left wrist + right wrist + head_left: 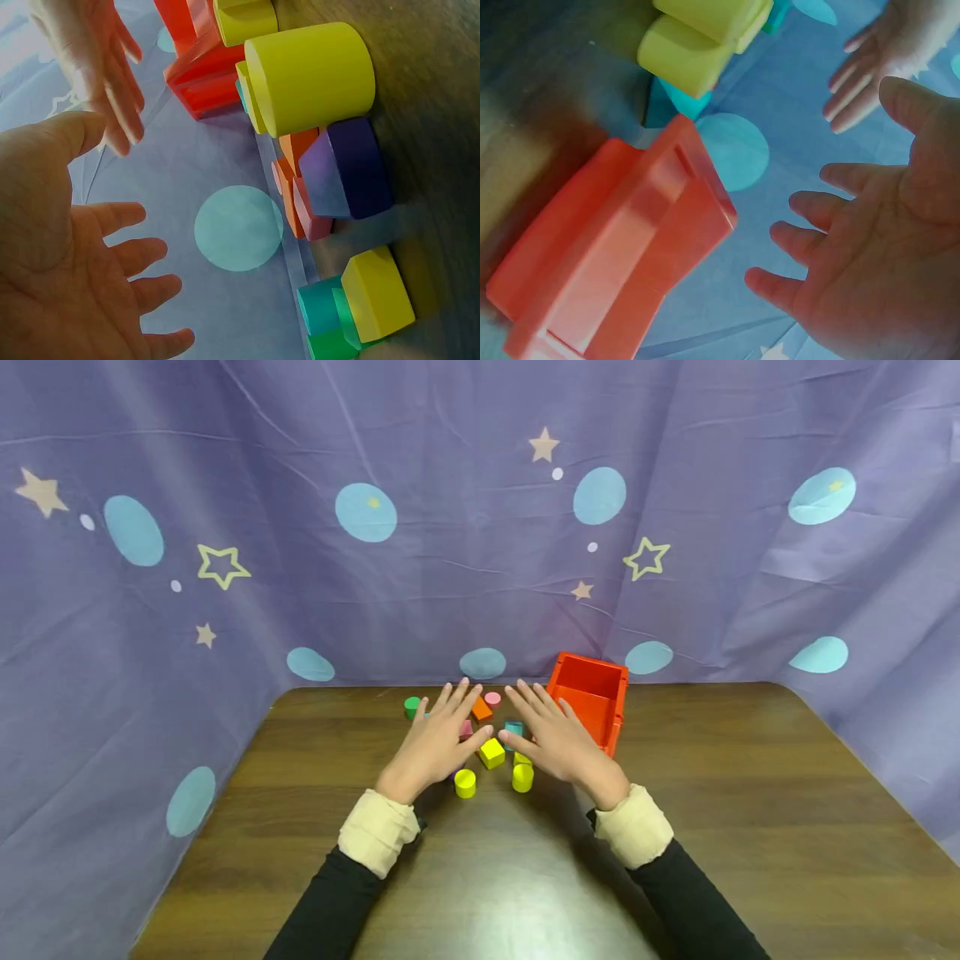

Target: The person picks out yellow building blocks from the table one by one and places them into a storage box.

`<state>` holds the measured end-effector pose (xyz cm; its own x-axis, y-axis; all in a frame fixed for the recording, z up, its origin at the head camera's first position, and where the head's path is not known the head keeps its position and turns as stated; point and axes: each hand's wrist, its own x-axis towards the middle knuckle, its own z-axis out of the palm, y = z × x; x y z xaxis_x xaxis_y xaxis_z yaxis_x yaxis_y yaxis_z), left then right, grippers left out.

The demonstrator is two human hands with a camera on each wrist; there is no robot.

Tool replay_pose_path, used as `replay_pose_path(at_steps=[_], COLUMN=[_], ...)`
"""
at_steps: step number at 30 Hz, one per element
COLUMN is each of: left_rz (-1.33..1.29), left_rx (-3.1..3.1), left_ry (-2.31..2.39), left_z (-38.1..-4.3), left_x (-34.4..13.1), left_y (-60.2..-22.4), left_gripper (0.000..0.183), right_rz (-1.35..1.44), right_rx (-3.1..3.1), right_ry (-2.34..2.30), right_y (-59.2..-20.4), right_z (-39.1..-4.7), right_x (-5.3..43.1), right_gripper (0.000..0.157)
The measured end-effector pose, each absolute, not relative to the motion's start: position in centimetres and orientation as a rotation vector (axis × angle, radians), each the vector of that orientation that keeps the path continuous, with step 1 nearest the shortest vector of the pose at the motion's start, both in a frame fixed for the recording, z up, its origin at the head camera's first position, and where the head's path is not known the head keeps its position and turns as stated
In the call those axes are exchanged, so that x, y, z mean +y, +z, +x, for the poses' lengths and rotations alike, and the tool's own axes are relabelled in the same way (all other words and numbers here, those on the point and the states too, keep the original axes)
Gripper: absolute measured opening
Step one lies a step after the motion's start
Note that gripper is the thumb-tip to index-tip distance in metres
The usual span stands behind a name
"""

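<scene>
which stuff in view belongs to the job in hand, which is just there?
Likely in the job:
- colored blocks, near both hands
- red bin
- left hand and right hand, both empty

Likely just surroundings:
- wooden table
- purple patterned curtain

Sleeves [328,908] black, plain, both sides. Wide cream cloth bands [378,833] past the sleeve ends, wrinkled. Left hand [433,741], right hand [561,739] both bare.

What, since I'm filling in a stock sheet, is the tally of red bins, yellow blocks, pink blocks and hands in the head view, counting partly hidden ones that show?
Red bin: 1
Yellow blocks: 4
Pink blocks: 2
Hands: 2 (left hand, right hand)
Total: 9
</scene>
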<state>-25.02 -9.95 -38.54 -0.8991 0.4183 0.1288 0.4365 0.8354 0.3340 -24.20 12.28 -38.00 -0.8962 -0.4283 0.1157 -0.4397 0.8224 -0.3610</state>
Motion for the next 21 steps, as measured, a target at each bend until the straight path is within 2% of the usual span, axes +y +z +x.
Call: replay_pose_path(at_steps=[13,21], left_rz=[-0.805,-0.921], left_rx=[-2.804,-2.695], left_ry=[-0.672,-0.680], left_z=[-24.7,-24.2], left_x=[-9.3,-8.0], left_y=[-38.5,-38.4], left_gripper=[0.068,0.062], right_rz=[0.589,0.375], right_rx=[-2.884,-2.748], right_ry=[1.041,1.206], right_y=[-33.9,-32.9], right_z=[-24.4,-25.3], right_x=[17.1,22.1], right_gripper=[0.066,0.049])
